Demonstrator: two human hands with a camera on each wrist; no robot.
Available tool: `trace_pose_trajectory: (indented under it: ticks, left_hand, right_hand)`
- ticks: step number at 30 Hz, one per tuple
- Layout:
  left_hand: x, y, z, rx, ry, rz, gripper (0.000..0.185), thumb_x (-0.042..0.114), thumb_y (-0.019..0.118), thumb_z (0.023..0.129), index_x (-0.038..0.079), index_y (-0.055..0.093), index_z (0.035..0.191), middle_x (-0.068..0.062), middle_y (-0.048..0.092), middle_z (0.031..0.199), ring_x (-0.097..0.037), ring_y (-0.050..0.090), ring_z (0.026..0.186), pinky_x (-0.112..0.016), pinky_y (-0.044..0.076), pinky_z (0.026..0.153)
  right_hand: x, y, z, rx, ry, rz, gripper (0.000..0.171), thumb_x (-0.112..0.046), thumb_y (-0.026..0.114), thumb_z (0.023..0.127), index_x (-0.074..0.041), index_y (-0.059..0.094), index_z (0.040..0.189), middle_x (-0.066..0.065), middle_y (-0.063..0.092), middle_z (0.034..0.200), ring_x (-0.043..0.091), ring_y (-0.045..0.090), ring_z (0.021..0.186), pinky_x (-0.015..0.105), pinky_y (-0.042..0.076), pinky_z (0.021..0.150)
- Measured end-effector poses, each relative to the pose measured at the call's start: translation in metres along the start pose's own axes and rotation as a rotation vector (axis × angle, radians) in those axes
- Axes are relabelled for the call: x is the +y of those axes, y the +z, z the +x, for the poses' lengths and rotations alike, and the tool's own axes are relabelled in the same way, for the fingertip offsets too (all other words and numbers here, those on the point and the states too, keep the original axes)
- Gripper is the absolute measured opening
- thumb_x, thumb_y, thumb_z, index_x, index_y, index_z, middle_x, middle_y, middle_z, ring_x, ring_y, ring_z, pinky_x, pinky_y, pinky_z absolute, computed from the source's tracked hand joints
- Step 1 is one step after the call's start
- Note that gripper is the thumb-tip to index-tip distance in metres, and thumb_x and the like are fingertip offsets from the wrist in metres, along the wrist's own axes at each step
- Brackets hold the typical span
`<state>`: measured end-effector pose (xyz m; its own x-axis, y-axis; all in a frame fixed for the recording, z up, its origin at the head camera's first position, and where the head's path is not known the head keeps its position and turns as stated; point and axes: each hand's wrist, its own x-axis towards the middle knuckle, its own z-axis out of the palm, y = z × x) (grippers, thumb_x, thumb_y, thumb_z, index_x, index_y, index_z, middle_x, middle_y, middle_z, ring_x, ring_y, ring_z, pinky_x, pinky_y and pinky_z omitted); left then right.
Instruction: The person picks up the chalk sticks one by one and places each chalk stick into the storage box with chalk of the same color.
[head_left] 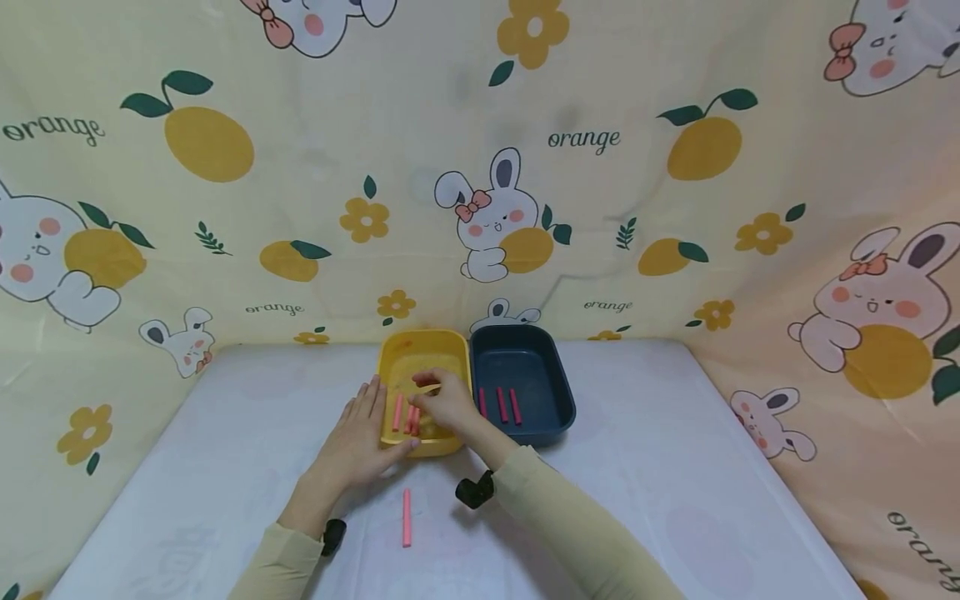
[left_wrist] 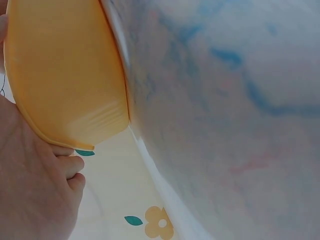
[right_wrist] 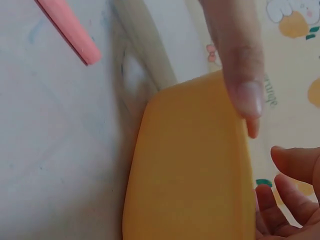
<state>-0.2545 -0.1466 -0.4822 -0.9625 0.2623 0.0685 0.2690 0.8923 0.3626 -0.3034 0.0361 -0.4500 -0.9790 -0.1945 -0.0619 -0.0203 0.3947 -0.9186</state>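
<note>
A yellow tray [head_left: 405,354] and a dark blue tray [head_left: 558,392] stand side by side at the far middle of the table. The yellow tray holds pink sticks [head_left: 397,412]; three pink sticks [head_left: 498,404] lie in the blue one. My left hand [head_left: 358,442] lies flat against the yellow tray's left front corner, its fingers [left_wrist: 70,167] touching the outer wall [left_wrist: 65,75]. My right hand [head_left: 447,402] hovers over the yellow tray with curled fingers that seem to pinch the upper end of a pink stick [head_left: 412,419]. Its thumb [right_wrist: 240,65] shows above the tray wall [right_wrist: 190,170].
One more pink stick [head_left: 407,517] lies on the white table [head_left: 645,467] in front of the trays, between my forearms, also seen as a pink stick [right_wrist: 67,27] from the right wrist. A printed yellow cloth [head_left: 600,208] rises behind and beside the table.
</note>
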Motion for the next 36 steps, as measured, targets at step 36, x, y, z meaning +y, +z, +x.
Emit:
trace_pose_trajectory:
  ticks: [36]
  left_hand:
    - [0.001,0.001,-0.002,0.03,0.013,-0.007,0.115,0.07,0.061,0.093,-0.009,0.015,0.162,-0.025,0.007,0.172,-0.043,0.01,0.158,-0.058,0.016,0.127]
  right_hand:
    - [0.015,-0.019,-0.109,-0.062,-0.149,0.145,0.031,-0.016,0.078,0.093,-0.006,0.07,0.122,0.006,0.069,0.117,0.016,0.067,0.089,0.022,0.058,0.07]
